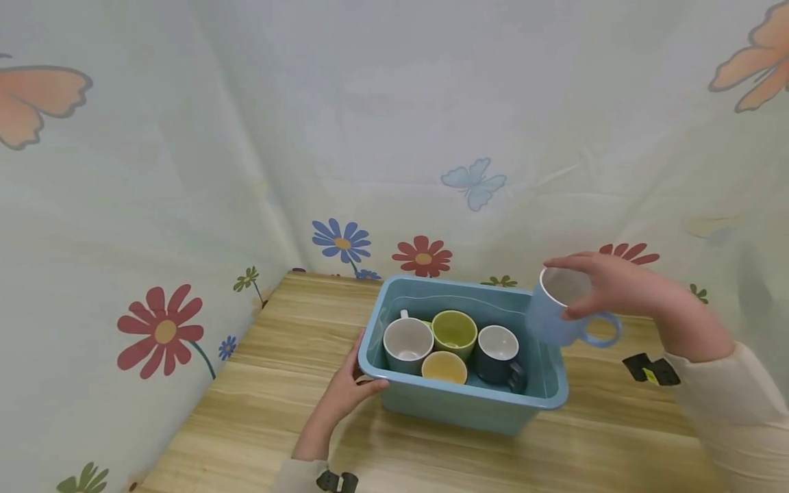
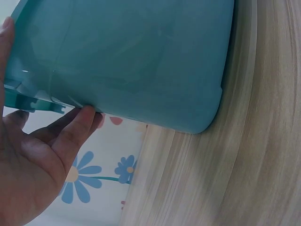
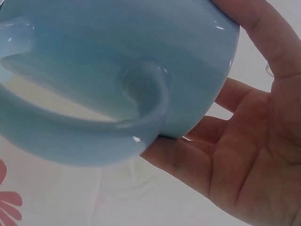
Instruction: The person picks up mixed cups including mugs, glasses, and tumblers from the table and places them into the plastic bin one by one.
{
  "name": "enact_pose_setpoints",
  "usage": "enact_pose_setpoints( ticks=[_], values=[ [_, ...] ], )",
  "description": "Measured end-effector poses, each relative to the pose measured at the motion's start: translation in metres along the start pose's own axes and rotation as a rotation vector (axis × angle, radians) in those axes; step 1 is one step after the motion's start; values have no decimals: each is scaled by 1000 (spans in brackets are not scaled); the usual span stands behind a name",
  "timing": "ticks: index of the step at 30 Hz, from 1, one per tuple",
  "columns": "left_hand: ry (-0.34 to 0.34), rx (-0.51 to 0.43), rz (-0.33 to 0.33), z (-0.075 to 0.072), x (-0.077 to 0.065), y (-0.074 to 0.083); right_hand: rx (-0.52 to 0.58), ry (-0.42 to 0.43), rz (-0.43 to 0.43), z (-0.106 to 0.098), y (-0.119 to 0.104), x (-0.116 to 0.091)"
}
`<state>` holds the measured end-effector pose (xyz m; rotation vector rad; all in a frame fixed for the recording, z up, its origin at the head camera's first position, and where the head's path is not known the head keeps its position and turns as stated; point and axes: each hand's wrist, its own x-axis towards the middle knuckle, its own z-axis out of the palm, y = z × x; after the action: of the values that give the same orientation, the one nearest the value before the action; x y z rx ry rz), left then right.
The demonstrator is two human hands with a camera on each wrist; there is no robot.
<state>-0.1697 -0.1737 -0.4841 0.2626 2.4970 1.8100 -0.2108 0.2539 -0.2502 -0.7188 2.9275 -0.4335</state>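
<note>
My right hand grips a light blue mug near its rim, thumb on one side and fingers on the other. The mug is tilted above the right end of a teal plastic bin, its looped handle pointing away from the bin. At the bin's front left corner, my left hand holds on, with the thumb at the front and fingers against the side. Inside the bin stand a white-lined mug, a green mug, a yellow-lined cup and a dark mug with white inside.
The bin stands on a wood-grain table. Behind and to the left hangs a pale curtain printed with flowers and butterflies, close to the table's back edge.
</note>
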Motion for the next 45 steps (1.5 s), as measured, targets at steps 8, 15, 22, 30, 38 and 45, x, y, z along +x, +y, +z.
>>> enact_pose_setpoints(
  ticks=[8,15,22,30,38,45],
  values=[
    [2,3,-19,0,-1,1,66,-25,-32,2,-13,10],
    [6,-2,-12,1,-1,1,57,-37,-28,8,-21,20],
    [0,-11,-6,0,0,0,95,-77,-40,13,-30,26],
    [-2,-6,-2,0,1,-1,136,-137,-14,22,-38,33],
    [-1,-18,10,0,1,-1,131,-140,-30,33,-42,42],
    [-4,-14,5,0,1,-1,128,-158,-24,41,-46,47]
  ],
)
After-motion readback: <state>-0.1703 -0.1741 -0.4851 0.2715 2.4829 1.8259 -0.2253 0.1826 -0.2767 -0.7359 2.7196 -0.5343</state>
